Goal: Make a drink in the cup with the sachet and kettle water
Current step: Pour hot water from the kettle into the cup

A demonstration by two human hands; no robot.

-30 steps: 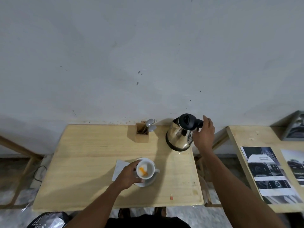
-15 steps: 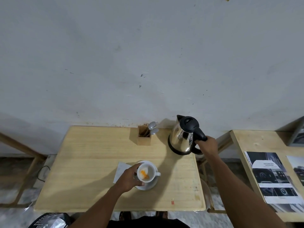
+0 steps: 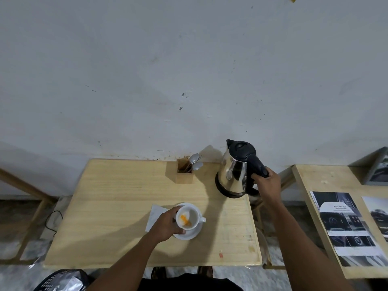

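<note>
A white cup (image 3: 188,217) stands on a white saucer (image 3: 189,235) near the middle of the wooden table (image 3: 109,206). Orange powder lies inside the cup. My left hand (image 3: 165,224) grips the cup's left side. A steel kettle (image 3: 233,175) with a black lid and handle stands at the table's back right corner, tilted slightly. My right hand (image 3: 266,182) is closed around its black handle. A white paper (image 3: 155,213) lies under my left hand, partly hidden; whether it is the sachet I cannot tell.
A small wooden box (image 3: 184,172) holding spoons stands at the back beside the kettle. A second table (image 3: 310,185) with printed sheets (image 3: 344,225) is to the right. A dark basket (image 3: 63,280) sits on the floor at lower left. A wall rises behind the table.
My right hand came down from the kettle's lid and closed around its handle. The kettle has turned and tipped a little. My left hand stays on the cup.
</note>
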